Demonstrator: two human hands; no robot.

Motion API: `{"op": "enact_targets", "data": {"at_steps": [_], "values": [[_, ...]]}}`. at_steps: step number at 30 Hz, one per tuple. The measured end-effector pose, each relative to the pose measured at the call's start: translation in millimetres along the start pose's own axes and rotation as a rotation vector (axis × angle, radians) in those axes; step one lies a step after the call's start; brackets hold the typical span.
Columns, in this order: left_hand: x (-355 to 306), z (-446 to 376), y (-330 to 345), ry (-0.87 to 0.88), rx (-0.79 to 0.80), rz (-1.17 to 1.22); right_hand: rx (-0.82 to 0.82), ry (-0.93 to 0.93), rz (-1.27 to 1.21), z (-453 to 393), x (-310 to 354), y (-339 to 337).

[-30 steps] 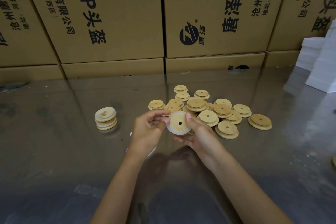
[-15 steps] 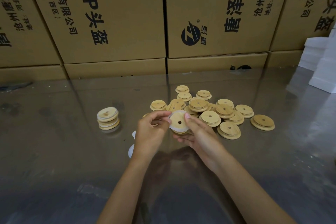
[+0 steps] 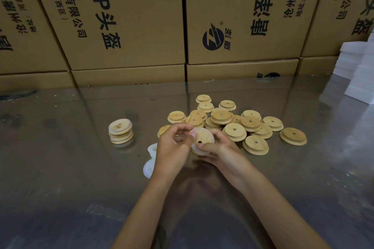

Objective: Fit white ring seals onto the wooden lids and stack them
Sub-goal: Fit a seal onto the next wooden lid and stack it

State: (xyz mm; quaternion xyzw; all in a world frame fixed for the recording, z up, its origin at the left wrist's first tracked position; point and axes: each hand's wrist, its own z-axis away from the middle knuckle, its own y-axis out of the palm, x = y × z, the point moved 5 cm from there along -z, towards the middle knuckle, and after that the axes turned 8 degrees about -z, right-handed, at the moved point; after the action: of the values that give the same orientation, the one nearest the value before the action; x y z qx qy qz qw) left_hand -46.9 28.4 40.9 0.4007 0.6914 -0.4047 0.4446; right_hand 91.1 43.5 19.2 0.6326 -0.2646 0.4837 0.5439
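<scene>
Both hands grip one wooden lid (image 3: 201, 137) (white-rimmed, centre-holed).

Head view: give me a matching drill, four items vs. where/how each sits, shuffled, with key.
Items
1. lid with a white ring
2. stack of finished lids
3. loose white rings
4. white blocks

Places
A. flat on the table, partly hidden behind the left wrist
B. far right edge of the table, piled up
C. held up between the left hand and the right hand
D. standing alone on the table, left of the hands

Pairs: 1-C, 2-D, 3-A, 4-B
</scene>
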Motion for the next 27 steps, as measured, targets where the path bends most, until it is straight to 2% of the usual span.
{"op": "enact_targets", "data": {"at_steps": [6,14,27], "values": [[-1,1,0,0.028,-0.008,-0.021,0.009,-0.016,0.072,2,3,3],[8,-5,-2,-0.077,0.029,0.054,-0.009,-0.086,0.112,0,3,0],[0,-6,-6,-0.054,0.087,0.054,-0.019,-0.054,-0.006,-4,9,-8]]}}
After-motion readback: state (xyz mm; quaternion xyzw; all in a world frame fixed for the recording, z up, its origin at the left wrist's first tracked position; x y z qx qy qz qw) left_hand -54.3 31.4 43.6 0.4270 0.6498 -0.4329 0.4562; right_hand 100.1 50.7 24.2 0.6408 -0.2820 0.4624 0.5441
